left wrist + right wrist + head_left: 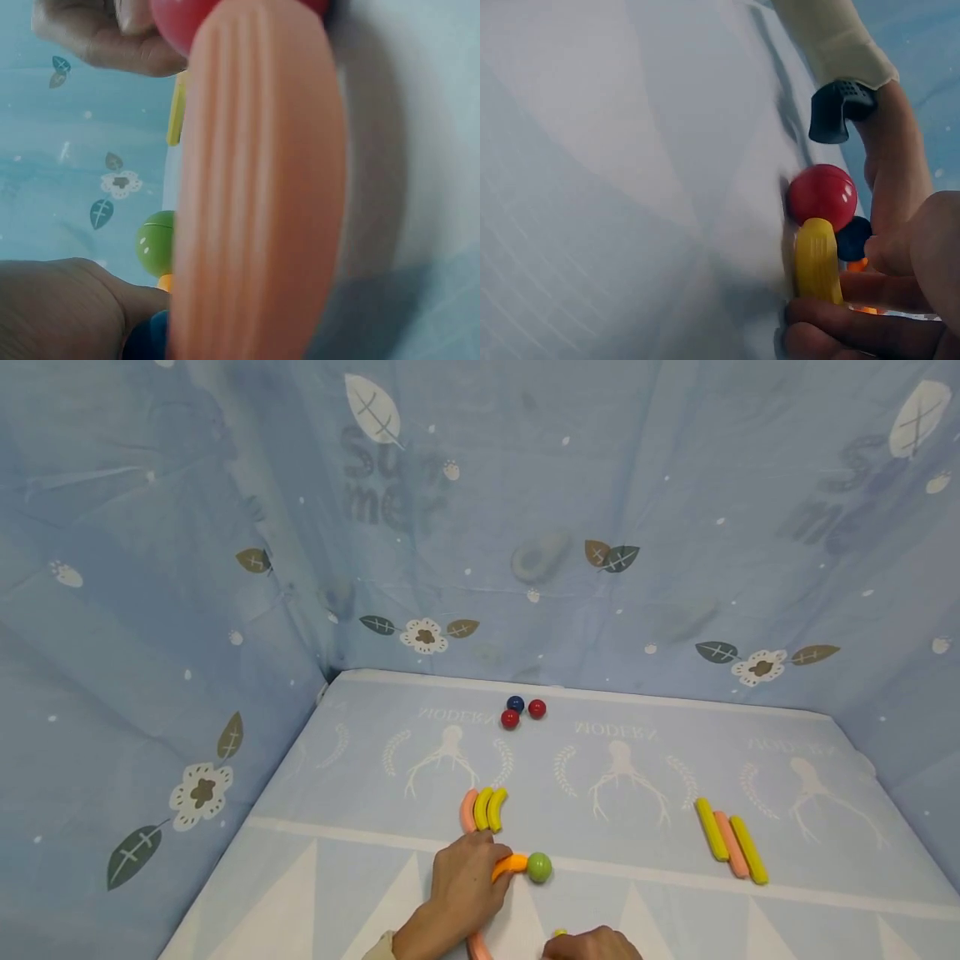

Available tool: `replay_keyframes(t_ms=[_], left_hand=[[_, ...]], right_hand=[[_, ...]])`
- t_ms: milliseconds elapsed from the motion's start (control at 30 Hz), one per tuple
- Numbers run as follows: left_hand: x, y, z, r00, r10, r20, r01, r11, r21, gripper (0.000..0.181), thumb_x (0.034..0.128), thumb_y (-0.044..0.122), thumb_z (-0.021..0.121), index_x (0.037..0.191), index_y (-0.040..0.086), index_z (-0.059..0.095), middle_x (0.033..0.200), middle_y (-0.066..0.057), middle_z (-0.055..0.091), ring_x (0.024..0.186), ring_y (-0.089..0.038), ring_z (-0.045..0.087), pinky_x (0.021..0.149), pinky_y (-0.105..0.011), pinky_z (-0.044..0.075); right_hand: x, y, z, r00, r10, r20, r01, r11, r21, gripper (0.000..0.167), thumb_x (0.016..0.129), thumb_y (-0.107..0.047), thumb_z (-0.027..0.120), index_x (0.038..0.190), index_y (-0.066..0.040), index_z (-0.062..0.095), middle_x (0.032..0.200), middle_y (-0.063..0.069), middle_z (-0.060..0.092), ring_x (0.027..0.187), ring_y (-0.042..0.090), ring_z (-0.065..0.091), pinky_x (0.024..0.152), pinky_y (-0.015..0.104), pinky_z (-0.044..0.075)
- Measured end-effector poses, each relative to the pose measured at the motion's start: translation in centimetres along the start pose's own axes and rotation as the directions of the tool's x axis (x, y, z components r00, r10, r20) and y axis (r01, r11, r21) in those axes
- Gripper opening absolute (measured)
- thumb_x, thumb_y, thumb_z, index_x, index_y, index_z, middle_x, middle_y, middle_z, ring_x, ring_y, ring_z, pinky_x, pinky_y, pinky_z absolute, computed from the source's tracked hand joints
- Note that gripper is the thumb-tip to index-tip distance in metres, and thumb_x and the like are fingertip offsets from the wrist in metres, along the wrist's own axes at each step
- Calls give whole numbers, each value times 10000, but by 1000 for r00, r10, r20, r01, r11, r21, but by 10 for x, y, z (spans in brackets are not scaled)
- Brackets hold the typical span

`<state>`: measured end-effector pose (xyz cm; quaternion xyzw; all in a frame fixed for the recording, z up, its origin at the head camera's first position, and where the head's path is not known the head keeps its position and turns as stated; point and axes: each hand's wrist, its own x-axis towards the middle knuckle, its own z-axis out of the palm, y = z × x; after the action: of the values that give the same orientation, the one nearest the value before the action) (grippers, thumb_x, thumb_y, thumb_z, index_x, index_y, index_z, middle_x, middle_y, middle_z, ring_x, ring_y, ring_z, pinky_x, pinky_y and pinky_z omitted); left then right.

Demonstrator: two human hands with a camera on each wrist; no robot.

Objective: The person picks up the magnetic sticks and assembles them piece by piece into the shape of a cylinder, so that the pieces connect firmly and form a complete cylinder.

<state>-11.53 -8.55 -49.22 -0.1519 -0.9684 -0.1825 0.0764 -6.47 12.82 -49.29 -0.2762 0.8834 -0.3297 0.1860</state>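
My left hand (468,877) bends over a joint of the toy pieces, its fingers around a blue ball (146,339) that the hand hides in the head view. An orange curved stick (513,865) runs from between thumb and forefinger to a green ball (539,867). Below the palm, a salmon-pink ribbed stick (259,180) reaches toward a red ball (821,196). My right hand (594,945), at the bottom edge of the head view, pinches a yellow stick (817,262) whose end meets the red ball.
Beyond the left hand lie a pink curved stick (468,811) and two yellow curved sticks (488,808). Straight yellow and pink sticks (731,843) lie to the right. Two red balls (537,709) and a blue ball (515,703) sit far back, before a blue cloth wall (480,585).
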Motion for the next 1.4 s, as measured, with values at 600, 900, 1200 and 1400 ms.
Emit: replay_keyframes(t_ms=[600,900,1200,1400], left_hand=[[-4,-1,-4,997,28,73,-25,999,-30,160,766,282,834,915,255,784,697,147,454,565,-32,418,471,-234,316],[-5,-1,-5,997,50,62,-47,998,-48,141,763,263,834,893,259,779,685,151,447,557,-27,420,469,-229,315],[-6,-1,-6,996,36,87,-30,997,-70,150,766,275,834,905,251,785,680,158,441,547,-11,400,467,-219,316],[-6,-2,-5,995,27,95,-20,997,-78,146,770,278,831,902,244,780,687,160,452,557,-8,407,474,-219,324]], right_hand=[[14,4,-8,997,1,-78,-11,991,-133,207,919,-345,674,941,-149,737,655,-184,414,542,-18,386,494,220,370],[16,1,-8,990,65,-126,-87,980,-177,177,895,-384,697,923,-214,736,654,-170,405,542,3,373,486,228,352],[17,3,-6,982,52,-180,-86,978,-188,132,896,-368,702,919,-240,724,653,-169,389,525,1,358,470,222,342],[17,3,-3,961,120,-248,-151,983,-108,223,865,-361,737,991,-202,643,650,-183,424,495,3,368,451,226,345]])
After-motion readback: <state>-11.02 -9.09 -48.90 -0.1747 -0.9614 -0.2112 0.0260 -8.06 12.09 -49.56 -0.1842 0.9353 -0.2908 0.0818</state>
